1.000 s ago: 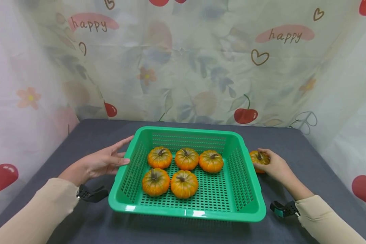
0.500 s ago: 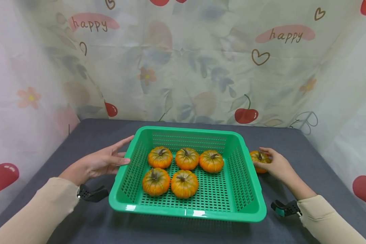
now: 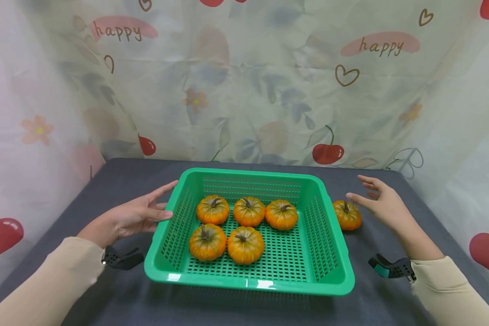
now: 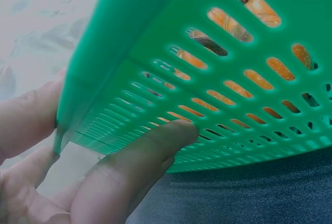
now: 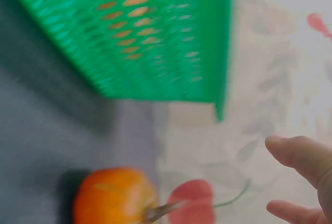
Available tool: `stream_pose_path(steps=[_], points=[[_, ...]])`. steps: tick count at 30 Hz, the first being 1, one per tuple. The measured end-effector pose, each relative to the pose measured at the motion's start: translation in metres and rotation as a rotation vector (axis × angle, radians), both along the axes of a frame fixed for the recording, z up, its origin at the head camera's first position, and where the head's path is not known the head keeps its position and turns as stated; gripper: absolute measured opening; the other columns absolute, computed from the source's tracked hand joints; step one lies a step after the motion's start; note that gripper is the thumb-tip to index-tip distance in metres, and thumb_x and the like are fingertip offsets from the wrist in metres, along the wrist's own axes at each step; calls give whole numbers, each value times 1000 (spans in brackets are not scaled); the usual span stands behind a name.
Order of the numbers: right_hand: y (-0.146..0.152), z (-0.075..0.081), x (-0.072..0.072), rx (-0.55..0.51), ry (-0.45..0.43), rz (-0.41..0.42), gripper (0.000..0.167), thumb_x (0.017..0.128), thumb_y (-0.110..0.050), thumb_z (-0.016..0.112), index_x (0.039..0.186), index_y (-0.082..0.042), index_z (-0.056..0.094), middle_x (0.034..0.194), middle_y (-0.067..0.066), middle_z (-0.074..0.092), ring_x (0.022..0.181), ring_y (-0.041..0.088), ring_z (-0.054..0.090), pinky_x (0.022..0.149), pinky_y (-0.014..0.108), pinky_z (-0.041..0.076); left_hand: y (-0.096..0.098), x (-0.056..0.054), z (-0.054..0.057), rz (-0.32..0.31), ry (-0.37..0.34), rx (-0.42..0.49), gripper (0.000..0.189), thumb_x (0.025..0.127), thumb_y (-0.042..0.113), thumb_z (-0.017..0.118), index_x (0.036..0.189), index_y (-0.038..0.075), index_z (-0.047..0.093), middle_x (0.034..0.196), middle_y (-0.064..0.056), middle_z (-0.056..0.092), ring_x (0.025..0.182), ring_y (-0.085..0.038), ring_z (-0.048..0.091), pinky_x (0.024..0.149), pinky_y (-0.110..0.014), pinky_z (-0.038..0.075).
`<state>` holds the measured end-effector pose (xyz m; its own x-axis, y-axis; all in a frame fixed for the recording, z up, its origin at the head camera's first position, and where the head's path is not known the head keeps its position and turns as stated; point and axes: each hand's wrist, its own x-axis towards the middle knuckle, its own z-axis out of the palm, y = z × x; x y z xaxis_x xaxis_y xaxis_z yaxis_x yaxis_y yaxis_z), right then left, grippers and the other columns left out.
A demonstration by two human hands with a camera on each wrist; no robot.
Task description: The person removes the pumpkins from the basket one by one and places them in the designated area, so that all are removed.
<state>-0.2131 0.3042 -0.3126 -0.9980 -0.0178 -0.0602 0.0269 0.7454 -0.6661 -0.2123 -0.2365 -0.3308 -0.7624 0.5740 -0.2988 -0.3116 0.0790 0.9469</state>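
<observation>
A green plastic basket with slotted walls holds several small orange pumpkins. My left hand touches the basket's left side, fingers extended and thumb near the rim. In the left wrist view, its fingers lie against the outer slotted wall, and orange shows through the slots. Just outside the basket's right wall, a lone pumpkin with a brown stem sits on the table. Up and to the right of that pumpkin, my right hand is spread in the air, holding nothing.
Dark grey cloth covers the table. A pale printed curtain hangs behind and along both sides. Black bands with devices are strapped to both wrists. The basket's raised walls stand between the lone pumpkin and those inside.
My right hand has let go of the lone pumpkin and moved up and to the right, its fingers spreading. That pumpkin, the basket and my left hand stay in place.
</observation>
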Motion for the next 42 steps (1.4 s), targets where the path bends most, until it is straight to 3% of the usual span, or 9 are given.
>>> stream_pose_path(steps=[7,14,16,18,21,27,34,42], points=[[-14,32,12,-106,90,25,84,91,-52,60,156,-19,20,158,20,24,140,46,28,102,71,32,0,0,-1,-6,2,3,94,95,4,59,156,33,-7,157,-29,17,113,-31,64,92,-53,52],[-40,51,26,-198,209,91,70,93,-39,63,153,-26,29,154,17,33,138,39,36,102,66,36,-1,-1,0,-9,3,4,95,95,4,59,155,34,-8,157,-28,16,114,-32,63,93,-53,52],[-50,53,28,-213,236,118,67,94,-34,64,152,-24,32,153,16,36,137,38,38,102,48,46,0,-2,1,-11,7,3,95,95,4,59,155,34,-8,157,-28,17,114,-32,63,93,-53,52],[-59,54,31,-237,244,148,65,94,-31,64,151,-23,33,152,14,38,137,36,39,94,31,53,0,-2,2,-9,9,-1,95,95,4,59,155,34,-8,157,-28,17,114,-32,63,93,-53,52],[-73,54,34,-265,236,189,64,94,-28,64,150,-21,35,151,11,40,137,34,40,80,10,50,1,-2,3,-13,11,-5,96,95,3,59,155,34,-8,157,-28,16,113,-31,63,93,-53,52],[-97,52,38,-338,208,277,60,93,-25,66,147,-20,40,149,6,43,136,30,43,90,14,50,0,-2,2,-16,5,0,95,95,4,60,155,34,-8,157,-28,15,114,-31,63,93,-53,52],[-117,46,36,-401,152,349,60,91,-23,69,145,-21,43,147,3,45,136,28,44,101,41,50,-1,-1,1,-20,4,4,94,95,4,59,155,34,-7,157,-29,17,114,-32,63,94,-53,52],[-137,38,29,-438,105,443,61,87,-22,73,142,-23,46,146,1,47,136,26,44,104,45,47,0,-1,0,-17,1,2,96,95,4,60,155,34,-8,156,-29,17,113,-32,63,93,-54,52]])
